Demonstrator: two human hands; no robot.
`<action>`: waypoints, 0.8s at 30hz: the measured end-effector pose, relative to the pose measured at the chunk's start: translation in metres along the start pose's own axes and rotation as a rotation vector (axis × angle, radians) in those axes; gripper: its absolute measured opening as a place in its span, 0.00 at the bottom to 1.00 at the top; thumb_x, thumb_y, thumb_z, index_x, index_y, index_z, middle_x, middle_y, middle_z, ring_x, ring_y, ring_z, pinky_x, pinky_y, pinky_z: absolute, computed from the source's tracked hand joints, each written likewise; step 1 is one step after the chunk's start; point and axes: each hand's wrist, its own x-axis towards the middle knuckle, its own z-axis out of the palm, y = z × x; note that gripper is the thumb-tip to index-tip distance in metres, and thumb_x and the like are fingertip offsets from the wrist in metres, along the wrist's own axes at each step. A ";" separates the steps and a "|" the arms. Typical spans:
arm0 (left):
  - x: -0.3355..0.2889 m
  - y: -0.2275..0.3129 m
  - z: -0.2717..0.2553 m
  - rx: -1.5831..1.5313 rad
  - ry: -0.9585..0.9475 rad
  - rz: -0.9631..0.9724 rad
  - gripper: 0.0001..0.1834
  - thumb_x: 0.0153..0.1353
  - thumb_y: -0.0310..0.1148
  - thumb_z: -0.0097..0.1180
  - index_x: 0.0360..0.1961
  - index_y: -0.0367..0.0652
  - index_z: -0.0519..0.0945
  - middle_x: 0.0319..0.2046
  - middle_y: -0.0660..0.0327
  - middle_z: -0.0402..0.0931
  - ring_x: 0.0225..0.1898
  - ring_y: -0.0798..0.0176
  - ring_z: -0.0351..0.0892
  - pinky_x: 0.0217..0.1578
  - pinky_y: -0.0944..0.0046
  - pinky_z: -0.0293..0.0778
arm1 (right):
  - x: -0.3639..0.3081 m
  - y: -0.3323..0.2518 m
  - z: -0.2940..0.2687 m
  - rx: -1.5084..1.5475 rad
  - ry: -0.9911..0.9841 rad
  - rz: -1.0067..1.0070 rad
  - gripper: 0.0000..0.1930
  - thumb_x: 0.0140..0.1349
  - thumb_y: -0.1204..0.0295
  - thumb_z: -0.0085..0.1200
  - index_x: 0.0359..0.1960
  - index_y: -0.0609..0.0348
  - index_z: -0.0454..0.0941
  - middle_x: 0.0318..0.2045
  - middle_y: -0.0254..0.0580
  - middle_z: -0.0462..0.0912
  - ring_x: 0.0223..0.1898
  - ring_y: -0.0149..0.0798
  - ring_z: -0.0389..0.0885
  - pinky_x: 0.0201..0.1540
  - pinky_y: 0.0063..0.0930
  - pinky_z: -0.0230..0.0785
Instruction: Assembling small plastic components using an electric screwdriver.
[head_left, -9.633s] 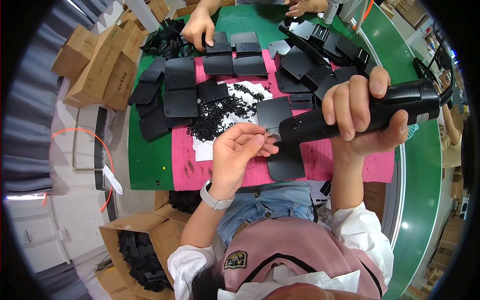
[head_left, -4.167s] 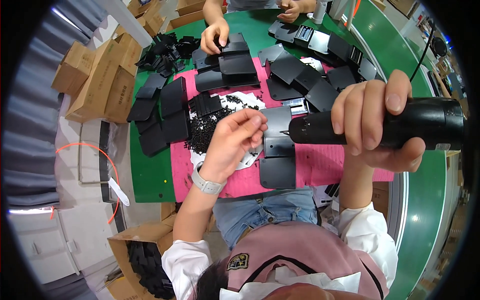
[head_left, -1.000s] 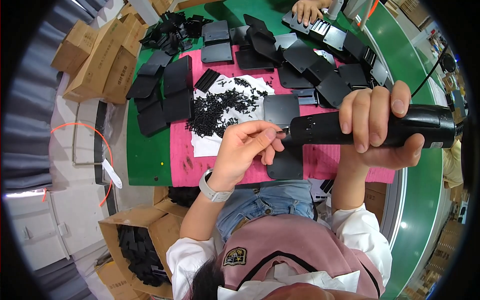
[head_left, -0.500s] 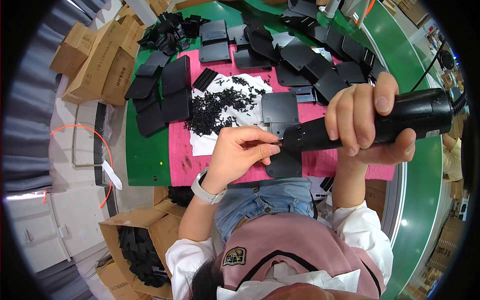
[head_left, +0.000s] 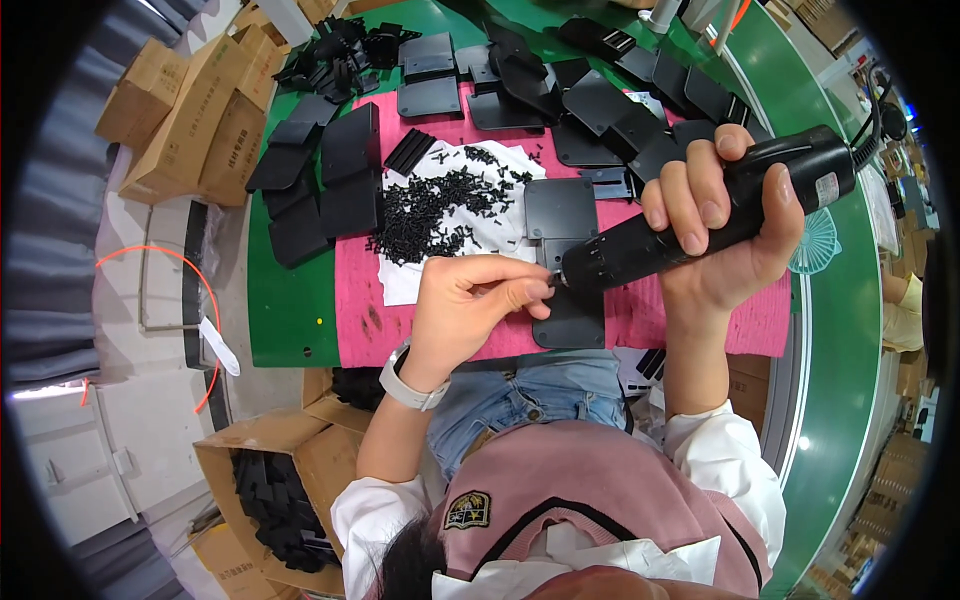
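Observation:
My right hand [head_left: 725, 225] is wrapped round a black electric screwdriver [head_left: 630, 255], tilted with its nose pointing down and left. The thumb and fingertips of my left hand [head_left: 475, 305] are pinched at the screwdriver's tip. A tiny dark piece shows there, too small to make out. Beneath the tip lies a black bracket [head_left: 561, 208] with two flat plates, partly hidden by the tool and my fingers. Left of it, many small black screws [head_left: 425, 215] are heaped on a white cloth [head_left: 403, 290].
Black brackets stand at the left [head_left: 350, 175] and back right [head_left: 600, 100] of the pink mat [head_left: 375, 335]. Smaller black parts [head_left: 335, 55] pile up on the green table [head_left: 285, 335]. An open carton [head_left: 325, 470] of black parts sits beside me at lower left.
The screwdriver's rear end has swung upward and left, so the tool tilts more steeply. My right hand has turned with it. The left hand's pinch stays near the tip, shifted slightly left.

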 end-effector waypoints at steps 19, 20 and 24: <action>0.028 -0.005 -0.004 0.234 -0.090 -0.180 0.16 0.56 0.22 0.55 0.45 0.27 0.70 0.18 0.55 0.76 0.15 0.68 0.76 0.17 0.71 0.70 | 0.004 0.021 0.026 -0.486 -0.268 0.148 0.20 0.48 0.66 0.64 0.30 0.62 0.64 0.15 0.34 0.67 0.13 0.26 0.64 0.15 0.19 0.57; 0.029 -0.006 -0.004 0.253 -0.063 -0.156 0.14 0.56 0.22 0.55 0.43 0.28 0.71 0.18 0.55 0.76 0.15 0.68 0.76 0.16 0.71 0.69 | 0.005 0.025 0.029 -0.489 -0.275 0.129 0.20 0.47 0.66 0.65 0.28 0.62 0.64 0.15 0.34 0.67 0.14 0.25 0.65 0.15 0.18 0.58; 0.028 -0.014 -0.003 0.227 -0.049 -0.062 0.13 0.54 0.21 0.56 0.41 0.27 0.71 0.18 0.55 0.76 0.14 0.68 0.76 0.16 0.71 0.69 | 0.005 0.027 0.030 -0.474 -0.277 0.150 0.22 0.46 0.64 0.67 0.27 0.61 0.64 0.14 0.33 0.66 0.13 0.25 0.65 0.15 0.18 0.57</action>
